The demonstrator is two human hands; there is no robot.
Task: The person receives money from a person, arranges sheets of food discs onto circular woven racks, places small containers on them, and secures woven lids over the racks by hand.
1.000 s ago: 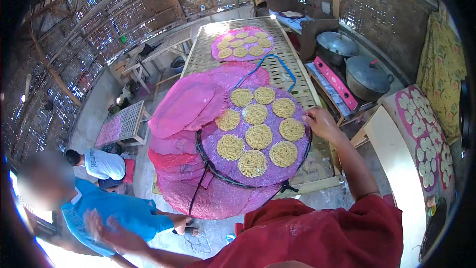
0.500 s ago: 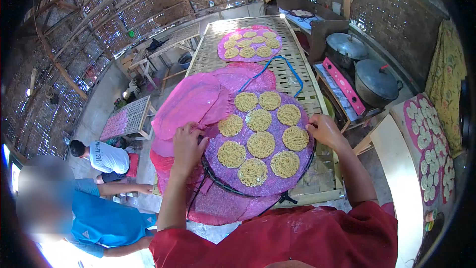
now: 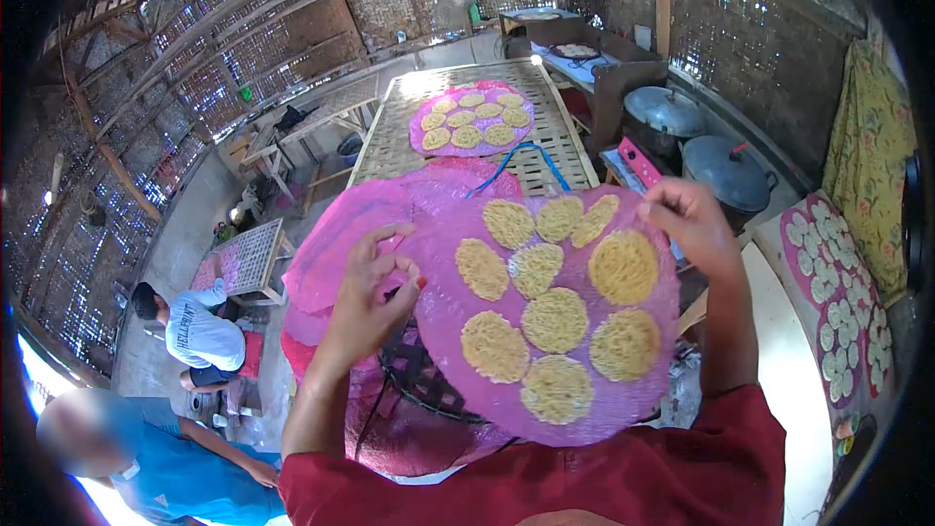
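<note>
My right hand (image 3: 690,224) pinches the upper right edge of a round pink-purple mesh sheet (image 3: 440,300). At the sheet's upper left edge, my left hand (image 3: 375,278) has its fingertips closed on the rim. Several flat yellow noodle discs (image 3: 555,319) lie on the sheet, which is raised and tilted, its near edge close to my red shirt. Below its left side shows a dark round openwork rack (image 3: 419,380). More pink mesh sheets (image 3: 336,234) are piled beneath and to the left. A blue cord (image 3: 500,173) loops behind the sheet.
On the long slatted table (image 3: 390,161), another sheet with noodle discs (image 3: 471,122) lies farther back. Big lidded pots (image 3: 726,170) stand right, by a pink stove (image 3: 638,164). Noodle-covered sheets (image 3: 838,292) lie far right. Two people, in blue (image 3: 200,472) and white (image 3: 203,334), are at left.
Both my hands have lifted the disc-covered mesh sheet off the dark rack and tilted it, shifting it right and toward me. The person in white has reached an arm toward the small table.
</note>
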